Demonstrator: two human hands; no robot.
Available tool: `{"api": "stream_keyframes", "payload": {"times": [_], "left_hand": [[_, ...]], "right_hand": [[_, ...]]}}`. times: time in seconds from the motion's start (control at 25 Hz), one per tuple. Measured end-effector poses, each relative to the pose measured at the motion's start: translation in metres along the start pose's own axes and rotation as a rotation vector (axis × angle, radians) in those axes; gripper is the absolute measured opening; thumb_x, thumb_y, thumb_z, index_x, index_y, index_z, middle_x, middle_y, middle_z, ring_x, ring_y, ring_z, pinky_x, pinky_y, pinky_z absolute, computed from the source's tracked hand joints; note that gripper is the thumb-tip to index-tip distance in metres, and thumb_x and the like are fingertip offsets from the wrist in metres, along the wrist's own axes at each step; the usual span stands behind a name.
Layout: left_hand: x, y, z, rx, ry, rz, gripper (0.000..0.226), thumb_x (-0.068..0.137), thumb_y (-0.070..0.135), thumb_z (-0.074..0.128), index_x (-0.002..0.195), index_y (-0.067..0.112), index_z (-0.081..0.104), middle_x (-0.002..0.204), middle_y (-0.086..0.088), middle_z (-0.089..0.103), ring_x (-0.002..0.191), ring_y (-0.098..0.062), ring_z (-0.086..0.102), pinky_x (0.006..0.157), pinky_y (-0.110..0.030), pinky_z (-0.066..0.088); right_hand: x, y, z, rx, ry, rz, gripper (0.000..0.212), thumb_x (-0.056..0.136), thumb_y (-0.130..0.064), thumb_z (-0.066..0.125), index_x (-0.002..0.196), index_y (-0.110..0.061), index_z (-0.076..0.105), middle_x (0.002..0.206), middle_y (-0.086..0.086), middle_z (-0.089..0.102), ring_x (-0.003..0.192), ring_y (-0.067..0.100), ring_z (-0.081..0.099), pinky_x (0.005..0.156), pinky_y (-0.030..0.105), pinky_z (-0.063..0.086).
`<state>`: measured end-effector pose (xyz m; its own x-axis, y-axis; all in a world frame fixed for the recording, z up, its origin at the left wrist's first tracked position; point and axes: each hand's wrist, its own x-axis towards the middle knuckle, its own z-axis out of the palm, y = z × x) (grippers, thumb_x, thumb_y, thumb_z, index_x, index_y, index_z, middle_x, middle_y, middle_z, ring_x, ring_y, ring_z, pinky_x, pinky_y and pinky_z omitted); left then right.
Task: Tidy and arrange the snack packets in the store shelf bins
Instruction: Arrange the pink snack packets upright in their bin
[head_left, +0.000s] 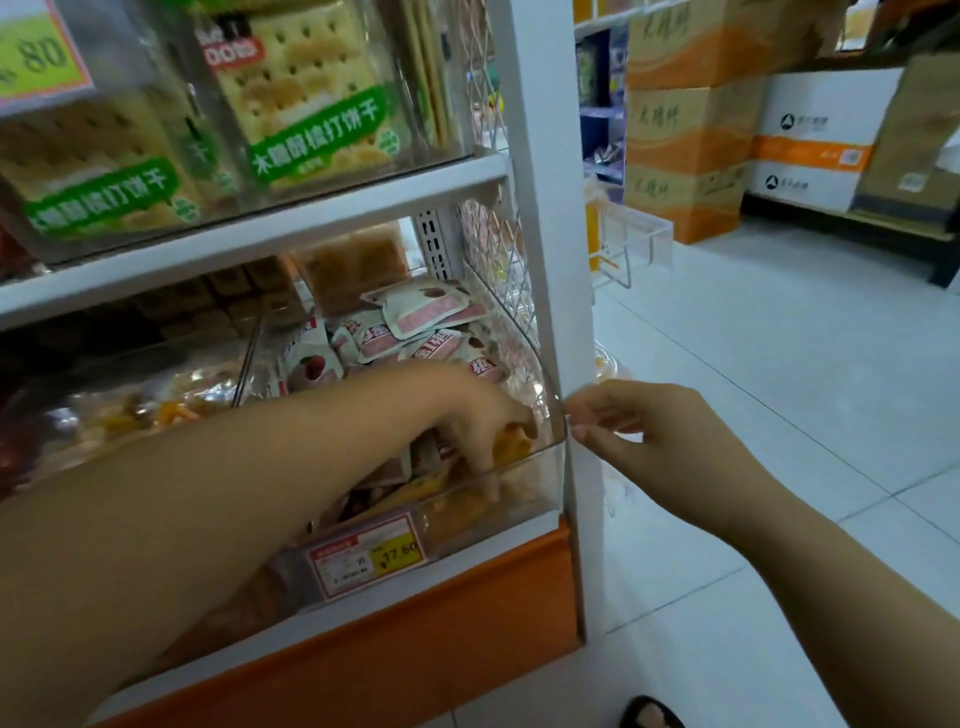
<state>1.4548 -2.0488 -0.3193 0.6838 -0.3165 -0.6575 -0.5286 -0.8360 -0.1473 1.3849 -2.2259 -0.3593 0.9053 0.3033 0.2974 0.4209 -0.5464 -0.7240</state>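
Note:
A clear plastic bin (555, 470) on the lower shelf holds several white and pink snack packets (426, 317) at the back and orange-yellow packets (511, 444) at the front. My left hand (478, 415) reaches down into the bin's front right corner, its fingers curled on an orange-yellow packet. My right hand (649, 431) is outside the bin, thumb and fingertips pinching the bin's right front corner edge.
A price tag (369, 553) hangs on the bin front above the orange shelf base (415, 639). The upper shelf bin holds green-labelled cracker packs (311, 104). A white post (545, 208) bounds the shelf. Cardboard boxes (685, 130) stand across the tiled floor (779, 389).

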Motion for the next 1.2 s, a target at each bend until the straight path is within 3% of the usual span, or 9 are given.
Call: {"api": "stream_keyframes", "payload": {"times": [0.12, 0.4, 0.6, 0.8, 0.88, 1.04, 1.2], "left_hand": [[0.004, -0.004, 0.007, 0.027, 0.004, -0.003, 0.095, 0.067, 0.056, 0.075, 0.144, 0.034, 0.025, 0.146, 0.001, 0.035, 0.128, -0.025, 0.04, 0.103, -0.043, 0.04], [0.01, -0.002, 0.007, 0.169, 0.008, -0.008, 0.08, 0.078, 0.048, 0.068, 0.144, 0.032, 0.026, 0.138, -0.006, 0.032, 0.126, -0.029, 0.035, 0.097, -0.044, 0.04], [0.005, -0.014, 0.009, -0.018, 0.094, 0.041, 0.067, 0.077, 0.04, 0.072, 0.135, 0.026, 0.042, 0.132, -0.002, 0.04, 0.115, -0.022, 0.044, 0.095, -0.041, 0.044], [-0.016, -0.028, 0.004, -0.111, 0.355, 0.038, 0.053, 0.07, 0.052, 0.075, 0.108, 0.021, 0.054, 0.102, 0.003, 0.057, 0.09, -0.017, 0.054, 0.075, -0.035, 0.047], [-0.03, -0.028, 0.003, -0.16, 0.469, 0.048, 0.047, 0.068, 0.051, 0.076, 0.098, 0.02, 0.057, 0.092, 0.003, 0.06, 0.082, -0.014, 0.054, 0.066, -0.029, 0.043], [-0.074, -0.015, 0.014, -0.636, 0.754, 0.116, 0.037, 0.065, 0.04, 0.08, 0.087, 0.017, 0.06, 0.081, 0.011, 0.064, 0.07, 0.003, 0.059, 0.054, -0.01, 0.042], [-0.117, -0.011, 0.049, -1.129, 1.151, 0.138, 0.034, 0.063, 0.034, 0.074, 0.085, 0.011, 0.061, 0.078, 0.016, 0.069, 0.073, 0.002, 0.065, 0.062, -0.013, 0.05]], "right_hand": [[0.0, -0.001, 0.003, 0.005, -0.019, 0.012, 0.014, 0.087, -0.023, 0.061, 0.094, -0.034, 0.067, 0.092, -0.017, 0.067, 0.085, -0.001, 0.062, 0.08, 0.014, 0.048], [0.0, -0.004, 0.004, 0.011, -0.007, 0.029, 0.014, 0.087, -0.02, 0.062, 0.095, -0.03, 0.069, 0.089, -0.015, 0.069, 0.084, -0.003, 0.063, 0.079, 0.009, 0.047], [0.0, -0.005, 0.004, 0.024, -0.015, 0.039, 0.013, 0.087, -0.021, 0.062, 0.092, -0.032, 0.068, 0.09, -0.017, 0.069, 0.083, -0.004, 0.063, 0.077, 0.006, 0.046], [0.0, -0.009, 0.005, 0.023, 0.008, 0.029, 0.013, 0.086, -0.019, 0.063, 0.089, -0.031, 0.067, 0.088, -0.012, 0.07, 0.083, 0.0, 0.064, 0.082, 0.016, 0.05], [0.001, -0.013, 0.005, 0.005, 0.053, 0.025, 0.014, 0.086, -0.019, 0.063, 0.086, -0.033, 0.066, 0.084, -0.015, 0.068, 0.081, 0.0, 0.063, 0.08, 0.014, 0.049], [0.0, -0.028, 0.004, 0.028, 0.21, 0.0, 0.012, 0.085, -0.022, 0.063, 0.088, -0.033, 0.066, 0.08, -0.026, 0.062, 0.084, -0.009, 0.057, 0.072, 0.0, 0.043], [-0.005, -0.048, 0.015, 0.062, 0.213, -0.037, 0.01, 0.085, -0.024, 0.062, 0.09, -0.033, 0.065, 0.078, -0.026, 0.06, 0.081, -0.007, 0.058, 0.068, 0.002, 0.044]]}}
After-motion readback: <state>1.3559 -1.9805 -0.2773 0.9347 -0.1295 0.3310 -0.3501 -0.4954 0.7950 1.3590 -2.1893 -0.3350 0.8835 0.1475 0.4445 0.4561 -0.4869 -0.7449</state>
